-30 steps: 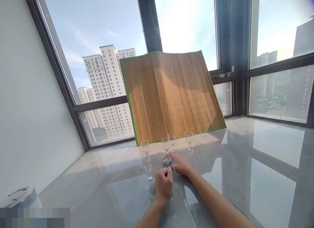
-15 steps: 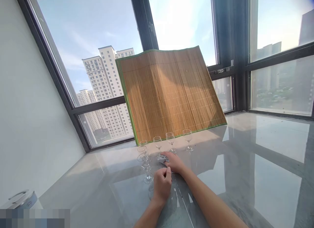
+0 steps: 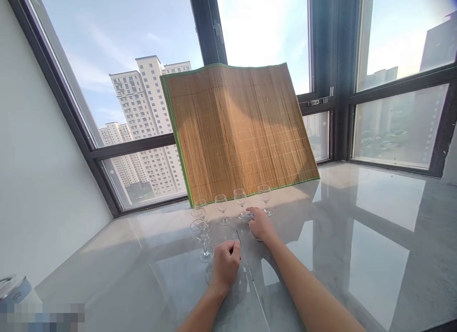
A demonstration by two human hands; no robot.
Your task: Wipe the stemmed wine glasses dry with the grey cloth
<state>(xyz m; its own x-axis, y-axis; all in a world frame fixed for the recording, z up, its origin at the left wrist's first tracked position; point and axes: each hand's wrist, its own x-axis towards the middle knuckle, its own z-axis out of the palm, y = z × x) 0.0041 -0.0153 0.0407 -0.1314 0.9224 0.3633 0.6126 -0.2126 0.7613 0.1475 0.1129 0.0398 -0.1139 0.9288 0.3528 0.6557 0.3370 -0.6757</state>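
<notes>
Several clear stemmed glasses stand on the glossy grey surface. A back row holds one glass (image 3: 221,209), another glass (image 3: 240,203) and a right-end glass (image 3: 264,200). Other glasses (image 3: 206,252) overlap in a column at the left, so their exact arrangement is hard to make out. My right hand (image 3: 262,226) is in front of the row, its index finger stretched toward the foot of the middle glass; contact is unclear and the other fingers are curled. My left hand (image 3: 226,265) is a fist right of the column, with nothing visible in it.
A bamboo mat (image 3: 235,132) with green edging leans against the windows behind the glasses. A white lidded container (image 3: 16,289) stands at the lower left. Dark window frames (image 3: 341,108) border the ledge, and a white wall (image 3: 39,146) rises on the left.
My right hand has moved right along the row, from the glass left of the middle to the middle one. My left hand stays closed beside the column. The view has shifted slightly.
</notes>
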